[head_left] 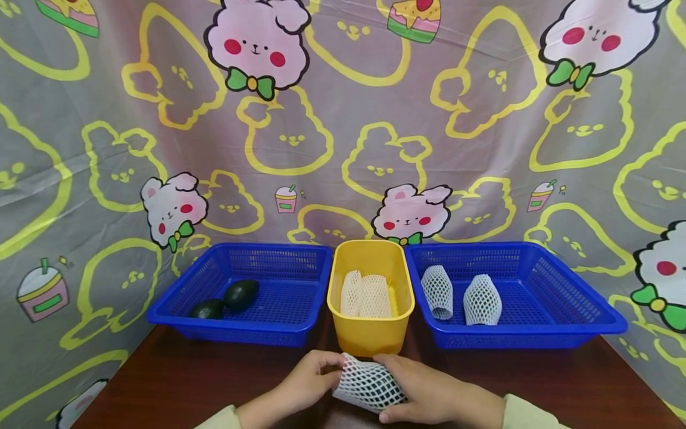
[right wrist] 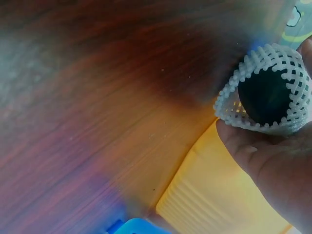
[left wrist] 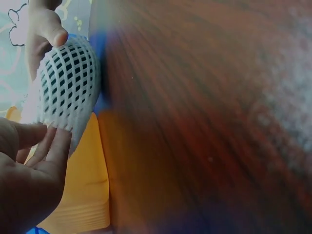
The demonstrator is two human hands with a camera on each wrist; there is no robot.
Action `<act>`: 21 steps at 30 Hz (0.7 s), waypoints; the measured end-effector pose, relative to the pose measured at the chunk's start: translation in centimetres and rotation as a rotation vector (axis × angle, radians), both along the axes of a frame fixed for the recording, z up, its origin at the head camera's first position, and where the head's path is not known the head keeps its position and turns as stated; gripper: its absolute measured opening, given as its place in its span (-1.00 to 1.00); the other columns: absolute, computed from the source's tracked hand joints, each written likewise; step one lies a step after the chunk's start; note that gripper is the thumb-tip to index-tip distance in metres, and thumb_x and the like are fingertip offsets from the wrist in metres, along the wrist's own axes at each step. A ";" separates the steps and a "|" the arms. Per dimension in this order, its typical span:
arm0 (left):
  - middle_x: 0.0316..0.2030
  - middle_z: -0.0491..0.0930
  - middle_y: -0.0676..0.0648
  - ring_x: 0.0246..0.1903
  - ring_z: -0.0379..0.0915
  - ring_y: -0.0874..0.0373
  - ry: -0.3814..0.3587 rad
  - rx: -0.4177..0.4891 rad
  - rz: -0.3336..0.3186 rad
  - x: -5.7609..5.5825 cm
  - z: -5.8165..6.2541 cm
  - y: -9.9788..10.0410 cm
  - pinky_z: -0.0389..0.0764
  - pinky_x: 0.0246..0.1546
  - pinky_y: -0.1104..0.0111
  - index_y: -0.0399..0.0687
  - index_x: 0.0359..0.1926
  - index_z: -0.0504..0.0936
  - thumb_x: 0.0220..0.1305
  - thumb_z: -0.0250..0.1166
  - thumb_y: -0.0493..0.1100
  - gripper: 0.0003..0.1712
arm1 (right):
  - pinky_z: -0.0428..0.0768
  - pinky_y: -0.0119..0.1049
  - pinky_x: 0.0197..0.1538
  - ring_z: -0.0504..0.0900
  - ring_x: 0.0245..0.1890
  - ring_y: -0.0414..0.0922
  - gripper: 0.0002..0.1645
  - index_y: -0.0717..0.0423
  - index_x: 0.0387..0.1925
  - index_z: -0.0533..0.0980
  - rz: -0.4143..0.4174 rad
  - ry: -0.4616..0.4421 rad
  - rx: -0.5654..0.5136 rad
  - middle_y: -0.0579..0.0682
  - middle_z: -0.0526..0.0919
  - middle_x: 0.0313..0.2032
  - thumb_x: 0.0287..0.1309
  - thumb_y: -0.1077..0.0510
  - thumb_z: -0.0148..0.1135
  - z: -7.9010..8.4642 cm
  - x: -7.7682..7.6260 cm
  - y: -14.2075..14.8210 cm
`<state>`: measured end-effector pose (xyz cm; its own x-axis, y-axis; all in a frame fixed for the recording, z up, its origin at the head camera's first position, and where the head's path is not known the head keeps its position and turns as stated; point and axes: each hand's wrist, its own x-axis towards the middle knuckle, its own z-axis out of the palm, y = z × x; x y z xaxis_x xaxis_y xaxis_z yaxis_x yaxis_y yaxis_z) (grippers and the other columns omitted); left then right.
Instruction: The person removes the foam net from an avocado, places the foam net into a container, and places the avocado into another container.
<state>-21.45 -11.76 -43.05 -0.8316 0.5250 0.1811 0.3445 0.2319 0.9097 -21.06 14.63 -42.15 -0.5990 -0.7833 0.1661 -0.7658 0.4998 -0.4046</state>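
Note:
Low in front of the yellow bin, a white foam net sleeve (head_left: 368,381) lies between both hands, with a dark green avocado (right wrist: 265,95) inside it. My left hand (head_left: 311,380) pinches the sleeve's left end between thumb and fingers. From the other side, my right hand (head_left: 429,390) grips the netted avocado, thumb nearer me. The left wrist view shows dark green through the stretched mesh (left wrist: 70,80). In the right wrist view the sleeve's mouth gapes wide, and the avocado's bare end shows inside.
A blue basket (head_left: 241,330) on the left holds two bare avocados (head_left: 241,295). The yellow bin (head_left: 371,336) in the middle contains foam net sleeves (head_left: 375,296). Two netted pieces (head_left: 482,301) sit in the right blue basket (head_left: 525,333). A patterned curtain (head_left: 332,119) hangs behind.

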 end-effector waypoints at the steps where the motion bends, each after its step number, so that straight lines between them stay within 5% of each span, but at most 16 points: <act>1: -0.32 0.62 -0.01 -0.35 0.47 0.33 0.005 -0.002 -0.005 0.0 -0.1 0.0 0.52 -0.35 0.48 -0.31 -0.28 0.67 0.13 0.19 -0.50 -0.82 | 0.49 -0.19 0.09 0.44 0.03 -0.22 -0.04 0.17 0.32 0.18 0.002 0.002 -0.001 -0.04 0.44 0.09 0.13 -0.33 0.26 0.0 0.0 0.1; 12: -0.44 0.56 0.12 -0.44 0.45 0.37 -0.006 -0.033 -0.041 0.0 -0.2 0.2 0.48 -0.47 0.54 -0.29 -0.33 0.65 -0.01 0.15 -0.54 -0.76 | 0.47 -0.14 0.13 0.44 0.08 -0.20 -0.04 0.18 0.30 0.25 -0.044 -0.108 0.008 -0.03 0.47 0.12 0.12 -0.37 0.22 0.9 -0.1 1.4; 21: -0.38 0.58 0.06 -0.43 0.47 0.35 -0.016 0.002 -0.069 0.0 -0.6 0.1 0.51 -0.46 0.53 -0.34 -0.28 0.63 0.00 0.15 -0.56 -0.75 | 0.52 -0.24 0.03 0.49 -0.03 -0.32 -0.27 0.15 0.21 0.40 0.020 -0.153 -0.025 -0.19 0.54 0.01 0.22 -0.26 0.20 0.9 -0.6 2.5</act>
